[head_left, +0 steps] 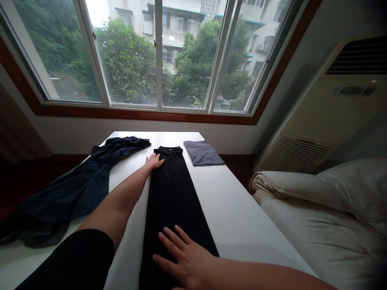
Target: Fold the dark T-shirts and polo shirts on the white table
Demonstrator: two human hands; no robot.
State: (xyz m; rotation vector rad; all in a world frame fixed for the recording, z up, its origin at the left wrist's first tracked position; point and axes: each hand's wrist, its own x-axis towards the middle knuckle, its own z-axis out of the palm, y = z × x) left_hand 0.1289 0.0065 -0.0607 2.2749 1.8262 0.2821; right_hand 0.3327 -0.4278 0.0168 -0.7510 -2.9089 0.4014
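A long black garment (173,193), folded into a narrow strip with a collar-like band at its far end, lies flat down the middle of the white table (236,217). My left hand (155,161) reaches to its far left edge near the collar, fingers spread and resting on the cloth. Closer to me, my right hand (187,257) lies palm down on the near part of the same garment with its fingers apart. Neither hand grips anything. The garment's near end runs out of view at the bottom.
To the left, a crumpled dark blue garment (87,181) drapes along the table and over its edge. A folded grey cloth (203,152) sits at the far right. Beyond the table's right side are a pale sofa (317,217) and a standing air conditioner (347,108). Windows (130,60) line the back wall.
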